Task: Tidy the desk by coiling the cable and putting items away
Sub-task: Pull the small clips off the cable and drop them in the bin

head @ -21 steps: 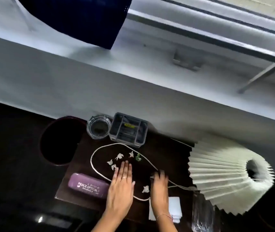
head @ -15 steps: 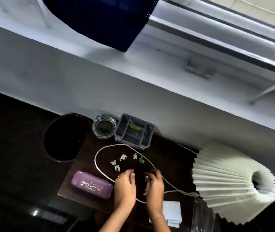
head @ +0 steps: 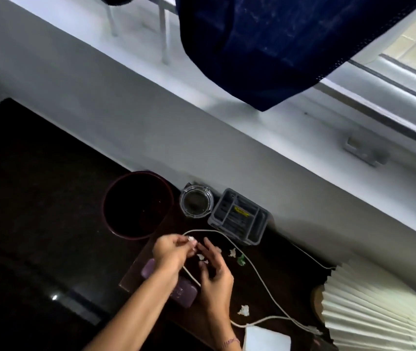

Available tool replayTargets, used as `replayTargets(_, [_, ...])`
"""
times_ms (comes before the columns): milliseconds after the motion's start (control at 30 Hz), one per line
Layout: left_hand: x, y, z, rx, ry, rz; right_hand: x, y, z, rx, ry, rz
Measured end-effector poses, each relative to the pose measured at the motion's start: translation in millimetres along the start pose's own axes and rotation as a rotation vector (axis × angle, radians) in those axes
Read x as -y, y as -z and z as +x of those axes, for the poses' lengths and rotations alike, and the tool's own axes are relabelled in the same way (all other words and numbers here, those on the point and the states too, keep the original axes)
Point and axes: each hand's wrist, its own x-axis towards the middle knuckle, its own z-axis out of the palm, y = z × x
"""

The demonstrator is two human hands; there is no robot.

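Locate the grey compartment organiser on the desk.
In the head view, the grey organiser stands at the desk's far edge by the wall, right of the glass dish, just beyond the white cable.

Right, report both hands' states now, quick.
Left hand: pinching a small white crumpled paper scrap.
Right hand: open, fingers relaxed, nothing gripped.

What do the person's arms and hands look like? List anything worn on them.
The left forearm and right forearm are bare, with no sleeves in view. The left hand and right hand wear no gloves. A thin reddish thread bracelet circles the right wrist. No ring or watch can be made out here.
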Motion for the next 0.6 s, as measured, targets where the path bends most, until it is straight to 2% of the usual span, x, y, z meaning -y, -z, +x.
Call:
replayTargets(133, [-35, 36, 56, -0.212, -0.144, 0.119, -24, 2, 8, -0.217, 0.006, -0.196])
replayTargets(267, [-57, 63, 104, -0.410, -0.147, 0.213, -63, 2, 18, -0.129, 0.032, -0.547])
replayTargets(467, [-57, 89, 152, -0.451, 0.008, 0.550, -66, 12, 28, -0.178, -0.043, -0.604])
replayTargets(600, [-61, 93, 156, -0.451, 0.017, 0.481, -70, 20, 38, -0.172, -0.023, -0.683])
